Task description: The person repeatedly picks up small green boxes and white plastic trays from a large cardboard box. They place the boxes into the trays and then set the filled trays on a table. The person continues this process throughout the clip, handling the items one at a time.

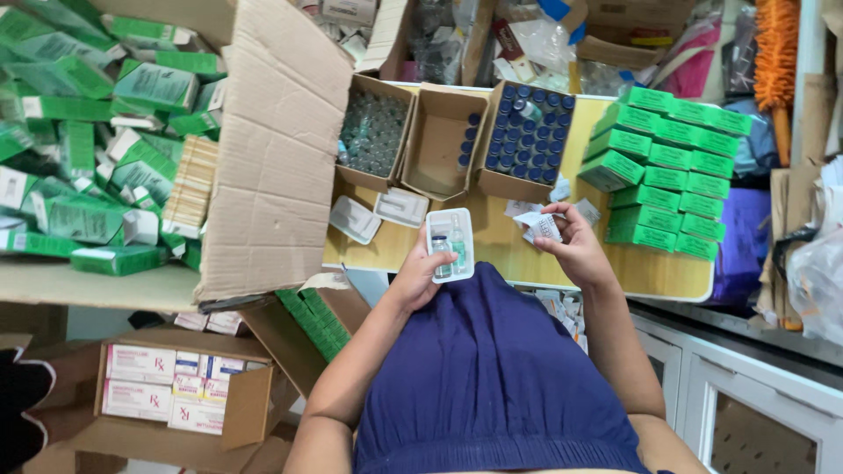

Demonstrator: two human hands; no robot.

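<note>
A large brown cardboard carton [272, 149] lies open at the left, its flap folded out over the table edge, and a heap of loose green cartons [79, 132] fills the space behind it; the yellow table [650, 272] runs across the middle of the view, and on its right part stand neat rows of stacked green boxes [672, 171]; at the back of the table sit three small open cardboard boxes side by side, the left one [373, 132] full of clear vials, the middle one [439, 140] nearly bare with a few blue caps along its right wall, the right one [527, 132] packed with blue-capped vials; two empty white plastic trays [378, 213] lie on the table just in front of these boxes; low at the left an open box [167, 386] holds white and pink packets; the left hand [421, 272] is closed around the lower edge of a white plastic tray [450, 244], held above the table's near edge in front of the body, with two small vials lying in it; the right hand [575, 246] is just beside it to the right, fingers pinched on a folded white paper leaflet [540, 226]; a few more leaflets lie on the table behind that hand.
</note>
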